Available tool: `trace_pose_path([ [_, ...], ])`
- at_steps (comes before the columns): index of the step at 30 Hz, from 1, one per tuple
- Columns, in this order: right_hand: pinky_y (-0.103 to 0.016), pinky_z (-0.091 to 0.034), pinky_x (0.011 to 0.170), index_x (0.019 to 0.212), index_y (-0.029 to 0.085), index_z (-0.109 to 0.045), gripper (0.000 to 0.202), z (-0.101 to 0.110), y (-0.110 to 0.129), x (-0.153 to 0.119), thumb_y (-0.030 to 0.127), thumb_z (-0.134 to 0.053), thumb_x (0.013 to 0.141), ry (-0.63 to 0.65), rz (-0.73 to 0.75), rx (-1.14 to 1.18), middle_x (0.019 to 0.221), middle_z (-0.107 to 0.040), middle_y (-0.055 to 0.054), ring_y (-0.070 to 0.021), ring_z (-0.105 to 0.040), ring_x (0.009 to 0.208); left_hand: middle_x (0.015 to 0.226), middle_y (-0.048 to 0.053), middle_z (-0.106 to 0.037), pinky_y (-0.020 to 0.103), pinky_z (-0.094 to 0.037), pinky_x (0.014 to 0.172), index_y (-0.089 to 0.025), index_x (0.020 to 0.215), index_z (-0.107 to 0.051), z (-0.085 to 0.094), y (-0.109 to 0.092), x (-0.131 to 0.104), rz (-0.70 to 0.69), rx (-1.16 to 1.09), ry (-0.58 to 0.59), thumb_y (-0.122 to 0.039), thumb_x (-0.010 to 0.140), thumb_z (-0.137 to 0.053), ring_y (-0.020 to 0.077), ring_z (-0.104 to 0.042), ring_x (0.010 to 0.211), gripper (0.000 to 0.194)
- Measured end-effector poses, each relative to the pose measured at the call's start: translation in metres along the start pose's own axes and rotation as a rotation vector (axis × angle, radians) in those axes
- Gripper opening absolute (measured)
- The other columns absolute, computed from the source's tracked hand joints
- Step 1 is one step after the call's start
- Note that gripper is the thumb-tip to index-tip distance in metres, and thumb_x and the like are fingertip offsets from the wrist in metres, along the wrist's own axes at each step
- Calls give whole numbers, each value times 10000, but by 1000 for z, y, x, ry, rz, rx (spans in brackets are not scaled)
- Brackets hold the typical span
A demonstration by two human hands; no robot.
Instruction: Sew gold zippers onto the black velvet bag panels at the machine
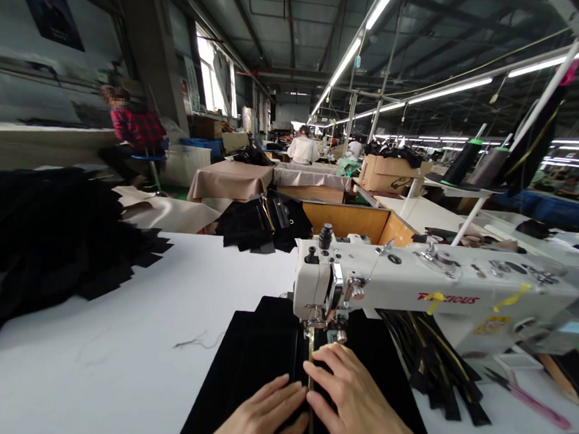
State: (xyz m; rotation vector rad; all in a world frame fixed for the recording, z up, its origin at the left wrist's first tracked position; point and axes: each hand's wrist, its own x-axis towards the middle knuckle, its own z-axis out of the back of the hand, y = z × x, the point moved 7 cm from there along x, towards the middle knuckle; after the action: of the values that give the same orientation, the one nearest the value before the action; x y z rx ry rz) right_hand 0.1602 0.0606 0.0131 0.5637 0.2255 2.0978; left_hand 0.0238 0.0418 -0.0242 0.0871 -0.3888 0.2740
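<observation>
A black fabric panel (259, 348) lies under the needle area of a white sewing machine (389, 278). Along the panel runs a zipper (311, 346) with gold teeth, leading up to the presser foot (315, 325). My left hand (274, 413) rests on the fabric left of the zipper, its fingers stretched out and fingertips beside the teeth. From the right, my right hand (350, 399) reaches over with fingers apart, pressing at the zipper's edge just in front of the presser foot. Neither hand is wrapped round anything.
A big pile of black fabric pieces (58, 232) covers the table's left side. More black pieces (266, 218) lie behind the machine. Zipper strips (428, 362) and pink-handled snips (530, 400) are at the right. Thread cones (467, 161) stand above. A person (136, 128) sits far left.
</observation>
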Motion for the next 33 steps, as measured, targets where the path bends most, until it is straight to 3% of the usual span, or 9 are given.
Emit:
trace_pose_path([
  [4,-394,-425,1071,1207,210,-628,265,3,-4,8,242,-576,949,16,0,-23,1190,-616,-60,-215,-549,1141,1385,145,-566,417,-425,1106,-134,1304,-543,25,2,19,113,-71,115,-98,711,-555,259,-520,1305,595],
  [8,-436,-405,1096,1238,205,-616,288,-1,-12,14,266,-572,960,20,4,-66,1235,-618,-73,-232,-552,1174,1412,108,-548,409,-453,1093,-157,1270,-572,39,8,27,216,-136,112,-59,592,-508,258,-514,1310,689],
  [12,-472,-395,1109,1280,208,-597,334,-1,-18,16,304,-580,960,36,-26,-88,1320,-594,-82,-259,-531,1232,1466,110,-490,424,-467,1080,-168,1338,-527,32,16,22,236,-160,104,-64,624,-514,268,-475,1343,721],
  [17,-423,-379,1145,1254,197,-607,326,6,-5,2,256,-596,933,8,-13,-56,1274,-632,-61,-220,-551,1221,1468,78,-492,422,-449,1101,-199,1336,-532,30,19,19,251,-205,45,-45,631,-525,260,-475,1343,722],
  [23,-429,-380,1159,1359,110,-557,544,-4,6,-18,264,-634,842,17,55,-113,1396,-564,-106,-255,-509,1303,1483,90,-471,425,-447,1102,-186,1383,-488,28,21,15,229,-185,18,-56,668,-539,263,-461,1354,728],
  [28,-471,-299,1197,1368,126,-555,572,-4,1,-11,244,-593,810,87,-11,-63,1419,-544,-78,-257,-454,1354,1473,110,-481,436,-446,1101,-169,1378,-489,22,28,15,218,-184,24,-62,670,-541,270,-472,1345,718],
  [33,-443,-272,1209,1356,152,-563,595,3,-3,-1,175,-573,761,59,-19,-69,1409,-556,-59,-230,-459,1348,1462,100,-494,441,-438,1102,-193,1357,-497,23,36,21,236,-209,-3,-55,649,-520,260,-477,1340,722],
])
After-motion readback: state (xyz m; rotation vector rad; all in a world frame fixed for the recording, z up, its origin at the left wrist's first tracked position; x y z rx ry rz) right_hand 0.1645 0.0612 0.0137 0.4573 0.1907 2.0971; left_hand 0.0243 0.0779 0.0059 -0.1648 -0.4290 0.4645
